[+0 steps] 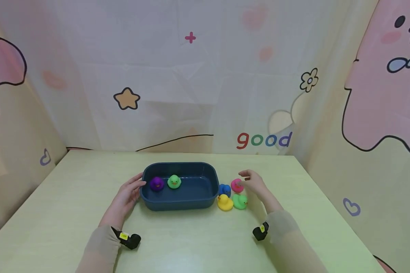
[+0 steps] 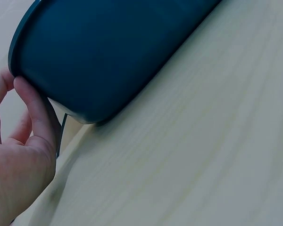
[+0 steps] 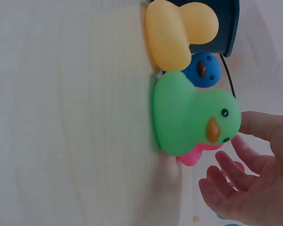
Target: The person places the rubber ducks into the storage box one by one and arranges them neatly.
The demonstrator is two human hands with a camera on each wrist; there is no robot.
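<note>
Pink duck (image 1: 237, 185): on the table (image 1: 191, 239), right of the bin (image 1: 179, 204), at the far right of a group of four loose ducks. Right hand (image 1: 254, 184): at the pink duck's right side, fingers extended and loosely bent, apart from one another, not gripping. Whether a fingertip touches the duck cannot be told; in the right wrist view, the green duck covers most of it.

Blue duck (image 1: 224, 190): left of the pink one, just beside the bin's right end. Yellow duck (image 1: 225, 203): in front of the blue. Green duck (image 1: 240, 201): right of the yellow, in front of the pink. All four sit upright.

Bin: dark blue, oblong with rounded corners, upright on the table. Contents: a purple duck (image 1: 156, 184) near the left end and a second green duck (image 1: 174, 182) to its right, apart from it. Left hand (image 1: 129, 192): fingers extended, fingertips touching the bin's left end at the rim, not wrapped round it.

Both forearms in light sleeves (image 1: 287, 231), each with a small black device (image 1: 131, 240) bearing a yellow label at the wrist.

Behind the table: a pale printed backdrop (image 1: 164, 49) showing an orange star (image 1: 126, 98), a red plus sign (image 1: 190, 37) and the multicoloured word "good" (image 1: 266, 140). Right side: a pink cartoon figure (image 1: 379, 102) with a blue bow.
</note>
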